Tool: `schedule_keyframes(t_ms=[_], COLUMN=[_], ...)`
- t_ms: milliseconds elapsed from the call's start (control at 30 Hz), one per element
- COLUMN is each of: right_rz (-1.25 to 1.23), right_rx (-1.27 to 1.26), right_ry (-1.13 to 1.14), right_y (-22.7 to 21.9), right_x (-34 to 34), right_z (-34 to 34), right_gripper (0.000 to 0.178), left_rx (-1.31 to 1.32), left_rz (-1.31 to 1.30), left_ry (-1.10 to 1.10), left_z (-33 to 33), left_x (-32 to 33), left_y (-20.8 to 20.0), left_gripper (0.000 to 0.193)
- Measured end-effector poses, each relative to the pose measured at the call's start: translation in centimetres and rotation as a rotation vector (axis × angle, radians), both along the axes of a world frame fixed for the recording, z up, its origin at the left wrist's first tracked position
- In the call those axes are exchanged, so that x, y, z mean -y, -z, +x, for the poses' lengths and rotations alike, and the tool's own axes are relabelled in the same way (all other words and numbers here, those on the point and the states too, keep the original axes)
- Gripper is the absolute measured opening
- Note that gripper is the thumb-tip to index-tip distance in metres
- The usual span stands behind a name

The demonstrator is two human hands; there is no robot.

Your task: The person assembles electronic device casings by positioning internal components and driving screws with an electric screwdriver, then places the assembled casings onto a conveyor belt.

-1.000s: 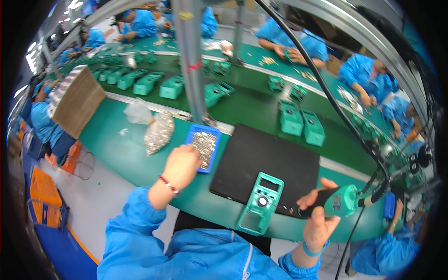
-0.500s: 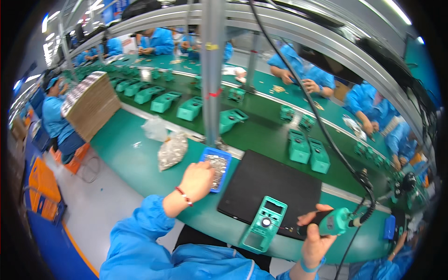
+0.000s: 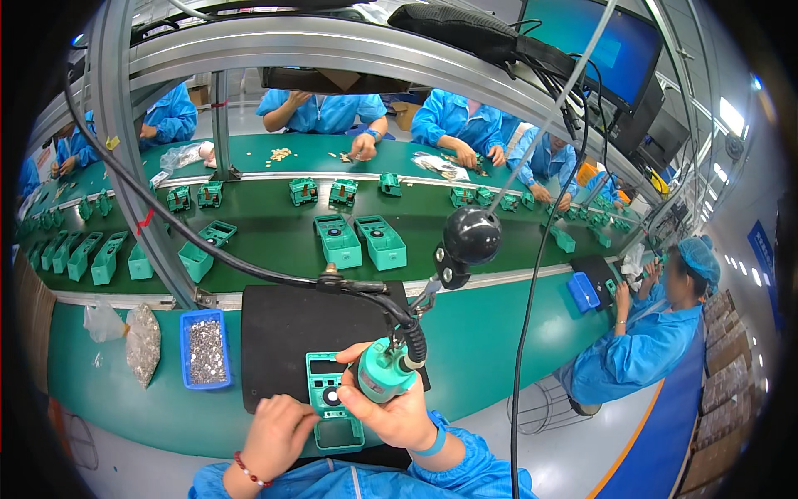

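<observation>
My right grip (image 3: pixel 397 409) is closed around a green power screwdriver (image 3: pixel 386 370), thumb on the near side of its body and fingers wrapped around the far side; its cord end stands up and the tip is hidden below my hand. The green plastic case (image 3: pixel 334 413) lies just left of and below my right grip, open side up, with a round dark part (image 3: pixel 332 397) set in it. My left grip (image 3: pixel 277 428) is at the left edge of that case, thumb and forefinger drawn close together; I cannot tell whether they pinch something small or touch the plastic. Beyond both grips, the black mat (image 3: pixel 283 333) lies on the green table (image 3: pixel 465 349), with the upper part of the case over it. To the left of and beyond my left grip sits a blue tray (image 3: pixel 204 385) filled with small metal pieces (image 3: pixel 206 351), and farther left lies a clear bag (image 3: pixel 143 349) of small parts. Above and to the right of my right grip hangs a black ball (image 3: pixel 472 235). Well beyond my grips, two green cases (image 3: pixel 337 241) sit side by side on the dark green belt (image 3: pixel 274 258). A person in blue (image 3: pixel 665 333) sits far off to my right grip's right.
</observation>
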State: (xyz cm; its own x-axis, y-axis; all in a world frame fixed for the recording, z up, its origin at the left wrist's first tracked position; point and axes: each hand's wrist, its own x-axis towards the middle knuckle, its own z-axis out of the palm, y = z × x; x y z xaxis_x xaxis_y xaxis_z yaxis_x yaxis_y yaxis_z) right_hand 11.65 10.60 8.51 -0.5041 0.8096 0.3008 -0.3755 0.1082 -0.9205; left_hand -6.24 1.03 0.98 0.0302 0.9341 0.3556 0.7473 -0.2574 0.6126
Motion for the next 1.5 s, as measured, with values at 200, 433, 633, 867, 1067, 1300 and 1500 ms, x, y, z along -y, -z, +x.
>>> schedule_keyframes(t_ms=[200, 433, 633, 867, 1067, 1300, 1500], right_rz=[0.07, 0.057, 0.078, 0.074, 0.2, -0.847, 0.068], right_rx=[0.064, 0.036, 0.016, 0.148, 0.381, 0.1, 0.012], right_ry=[0.077, 0.2, 0.127, -0.003, -0.213, 0.041, 0.008], right_y=[-0.6, 1.5, -1.1, -1.9, -1.1, -3.2, -2.2], right_x=[0.4, 0.9, 1.8, 1.7, 0.2, 1.7, 2.7], right_z=[-1.3, 0.4, -0.1, 1.3, 2.8, 1.8, 0.9], right_gripper=[0.03, 0.027, 0.021, 0.02, 0.02, 0.016, 0.023], left_rx=[0.085, 0.214, 0.197, 0.393, 0.461, 0.532, 0.513], left_rz=[-0.016, -0.008, 0.077, 0.055, 0.014, -0.019, 0.06], left_ry=[0.059, 0.116, 0.048, 0.053, 0.041, 0.083, 0.084], left_z=[1.5, 3.3, 4.1, 4.3, 4.9, 5.1, 5.4], left_x=[0.2, -0.1, 0.6, 1.1, 0.7, 0.7, 0.2], left_y=[0.5, 1.7, 2.0, 1.2, 0.0, 1.1, 2.3], left_gripper=[0.014, 0.013, 0.012, 0.014, 0.015, 0.016, 0.014])
